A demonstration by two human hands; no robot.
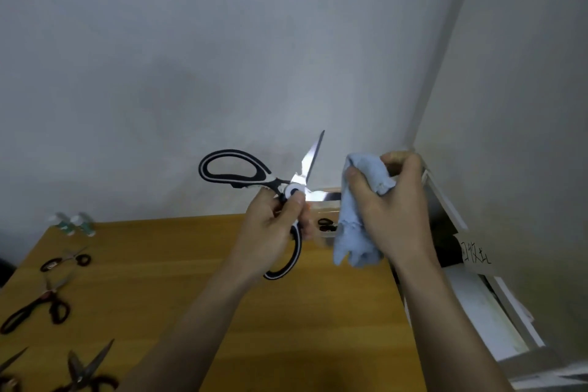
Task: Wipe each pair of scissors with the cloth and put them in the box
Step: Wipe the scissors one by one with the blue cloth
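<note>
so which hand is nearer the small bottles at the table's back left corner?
Left. The left hand, gripping the black-and-white scissors, is right of the bottles; the right hand, holding the cloth, is farther right.

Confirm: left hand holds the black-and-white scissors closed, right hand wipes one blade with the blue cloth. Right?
Not quite. The head view shows the scissors wide open, one blade pointing up and the other running sideways into the cloth. The rest holds: the left hand grips them near the pivot, and the right hand holds the blue cloth around that sideways blade.
</note>
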